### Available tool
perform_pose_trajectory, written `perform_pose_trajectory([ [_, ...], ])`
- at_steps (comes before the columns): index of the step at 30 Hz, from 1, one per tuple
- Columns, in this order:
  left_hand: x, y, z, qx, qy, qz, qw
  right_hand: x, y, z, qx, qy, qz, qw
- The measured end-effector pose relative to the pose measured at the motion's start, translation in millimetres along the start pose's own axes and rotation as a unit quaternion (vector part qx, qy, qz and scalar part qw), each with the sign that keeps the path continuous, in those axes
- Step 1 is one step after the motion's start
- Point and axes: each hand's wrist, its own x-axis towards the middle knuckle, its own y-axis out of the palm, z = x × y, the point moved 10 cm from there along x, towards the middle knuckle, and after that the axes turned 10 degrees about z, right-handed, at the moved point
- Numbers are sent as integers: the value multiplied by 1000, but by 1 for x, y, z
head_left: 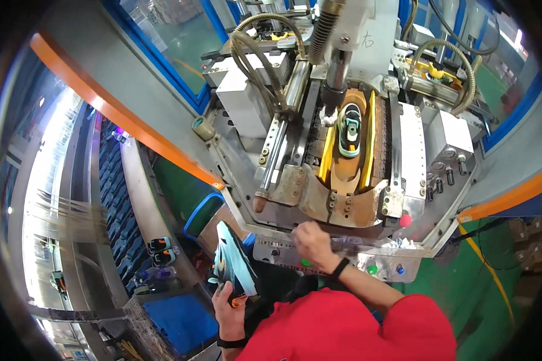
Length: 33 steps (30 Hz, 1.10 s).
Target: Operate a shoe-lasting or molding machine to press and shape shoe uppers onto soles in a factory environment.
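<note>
My left hand [226, 308] is wrapped around the heel end of a light blue shoe [236, 260], with its sole turned toward the right and its toe pointing up. Black and orange parts show on the shoe's side and heel. My right hand [314, 246] is curled closed just in front of the machine's near edge; whatever its fingers may hold is hidden. Inside the press machine [310, 198], a second shoe [350, 131] in pale green and black lies between two yellow side pads [368, 141], beneath a metal piston [337, 81].
At the left runs a conveyor [111, 198], with a pair of small shoes [161, 251] and a clear plastic bottle [156, 274] at its edge. Orange guard bars [126, 120] flank the machine. Green and blue buttons [372, 269] sit on its front panel. A blue-topped surface [180, 322] stands at lower left.
</note>
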Motion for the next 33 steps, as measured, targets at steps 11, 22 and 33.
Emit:
perform_pose_trajectory([
  [11, -29, 3, 21, 11, -13, -22, 1000, -44, 143, -69, 25, -11, 115, 993],
  [22, -29, -4, 35, -24, 2, -10, 1000, 145, -420, -10, 42, -128, -515, 846],
  [33, -65, -22, 56, -52, 23, -69, 996, 243, -413, -38, 255, -83, -327, 906],
])
